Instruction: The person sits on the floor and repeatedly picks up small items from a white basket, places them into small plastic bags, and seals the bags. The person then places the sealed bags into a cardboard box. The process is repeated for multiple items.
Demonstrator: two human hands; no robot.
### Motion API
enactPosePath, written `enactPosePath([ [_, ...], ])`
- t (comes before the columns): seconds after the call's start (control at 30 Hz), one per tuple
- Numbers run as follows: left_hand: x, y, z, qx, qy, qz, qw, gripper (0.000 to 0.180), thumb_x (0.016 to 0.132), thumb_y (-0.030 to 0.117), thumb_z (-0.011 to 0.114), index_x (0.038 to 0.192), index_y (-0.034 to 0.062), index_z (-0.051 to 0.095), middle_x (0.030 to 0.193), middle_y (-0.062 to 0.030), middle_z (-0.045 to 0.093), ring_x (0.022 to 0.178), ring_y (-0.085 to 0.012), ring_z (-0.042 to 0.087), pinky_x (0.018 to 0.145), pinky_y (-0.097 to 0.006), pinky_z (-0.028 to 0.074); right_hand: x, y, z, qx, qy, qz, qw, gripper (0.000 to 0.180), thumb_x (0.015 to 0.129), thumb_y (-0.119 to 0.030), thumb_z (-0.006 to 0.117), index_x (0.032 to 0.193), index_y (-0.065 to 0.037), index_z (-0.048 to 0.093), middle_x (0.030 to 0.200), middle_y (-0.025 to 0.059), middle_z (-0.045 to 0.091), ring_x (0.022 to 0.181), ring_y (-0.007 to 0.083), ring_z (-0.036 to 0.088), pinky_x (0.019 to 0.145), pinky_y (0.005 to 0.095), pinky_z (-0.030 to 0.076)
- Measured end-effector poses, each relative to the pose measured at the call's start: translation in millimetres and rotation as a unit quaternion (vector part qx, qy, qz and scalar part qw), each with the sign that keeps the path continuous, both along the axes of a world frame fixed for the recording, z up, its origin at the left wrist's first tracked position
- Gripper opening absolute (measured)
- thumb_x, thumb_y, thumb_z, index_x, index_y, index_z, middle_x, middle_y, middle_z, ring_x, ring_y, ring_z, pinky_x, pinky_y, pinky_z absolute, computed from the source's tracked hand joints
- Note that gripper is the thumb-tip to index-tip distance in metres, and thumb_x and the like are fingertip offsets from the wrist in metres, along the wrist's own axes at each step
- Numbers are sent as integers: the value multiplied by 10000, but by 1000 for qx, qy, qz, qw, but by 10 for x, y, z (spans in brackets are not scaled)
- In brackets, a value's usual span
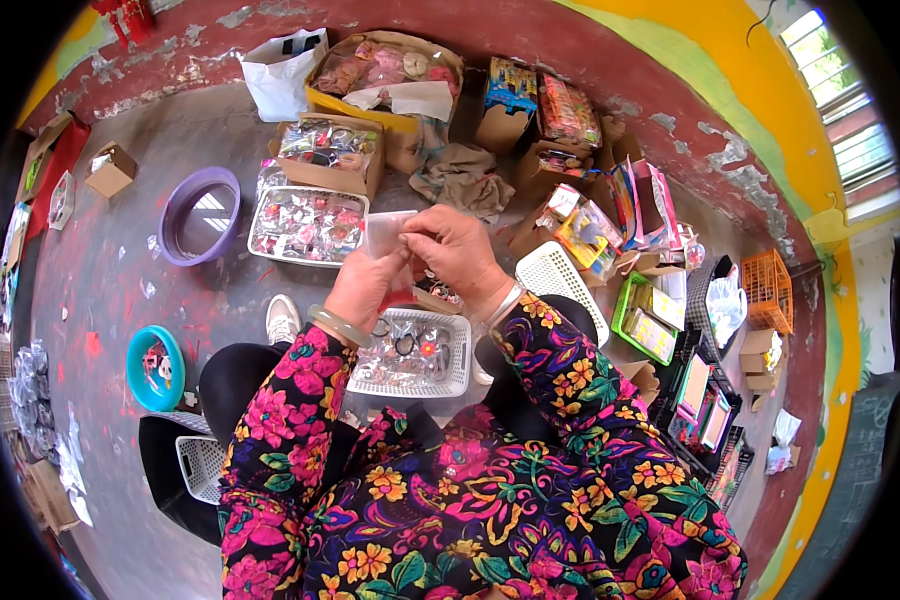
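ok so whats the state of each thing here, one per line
left hand: pinching the clear plastic bag
right hand: pinching the bag's top edge
clear plastic bag: held up between both hands
white basket: on lap, holds small packets
purple basin: on floor, looks empty
white tray: on floor, full of packets
orange crate: upright

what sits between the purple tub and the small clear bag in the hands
In the head view, a white tray of wrapped small items lies on the floor between the purple tub and the clear bag.
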State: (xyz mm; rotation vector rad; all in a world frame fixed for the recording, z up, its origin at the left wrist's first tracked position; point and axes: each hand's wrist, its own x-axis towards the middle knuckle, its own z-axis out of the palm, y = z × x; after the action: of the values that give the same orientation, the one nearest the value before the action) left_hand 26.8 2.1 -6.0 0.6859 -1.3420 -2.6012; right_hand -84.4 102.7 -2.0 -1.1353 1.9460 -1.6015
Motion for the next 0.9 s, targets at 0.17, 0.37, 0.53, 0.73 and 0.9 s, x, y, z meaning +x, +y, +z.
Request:
enactPosePath([
  [0.17, -6, -3, -25, 4, -25, -40, 999, 264, 870, 116, 548, 1112, 22, 504, 911, -58, 586, 805, -157, 596, 714, -276, 515, -99, 60, 60, 73, -178, 20, 981, 124, 745, -66, 630, 852, -4, 632, 741, 31, 577, 628, 99, 548, 559, 244, 451],
  [0.37, 2, 3, -72, 6, 16, -50, 999, 287, 872, 114, 544, 1133, 19, 474, 940, -60, 575, 802, -162, 600, 707, -285, 519, -14, 84, 132, 54, 24, 1, 998, 86, 740, -43, 611, 794, 19, 635, 740, 39, 591, 628, 95, 559, 558, 231, 460],
  [0.53, -3, 18, -30, 10, -23, -62, 998, 278, 874, 113, 539, 1130, 26, 475, 940, -63, 577, 810, -167, 602, 702, -289, 521, -5, 86, 95, 14, -72, -4, 997, 88, 727, -6, 592, 796, 6, 644, 742, 42, 584, 664, 103, 566, 587, 232, 459],
  [0.73, 33, -4, -35, 39, -18, -64, 997, 262, 877, 107, 528, 1122, 29, 481, 929, -68, 585, 804, -166, 605, 695, -289, 520, -66, 106, 142, -7, -11, 58, 998, 89, 743, 1, 595, 812, 15, 649, 771, 29, 578, 695, 89, 555, 596, 215, 449],
  [0.9, 29, -9, -32, 32, -25, -81, 996, 243, 875, 83, 520, 1109, 24, 487, 905, -70, 588, 804, -163, 601, 682, -285, 512, -38, 136, 193, 35, -110, 55, 992, 76, 760, -39, 626, 800, 22, 645, 761, 22, 580, 652, 78, 543, 550, 207, 432],
])
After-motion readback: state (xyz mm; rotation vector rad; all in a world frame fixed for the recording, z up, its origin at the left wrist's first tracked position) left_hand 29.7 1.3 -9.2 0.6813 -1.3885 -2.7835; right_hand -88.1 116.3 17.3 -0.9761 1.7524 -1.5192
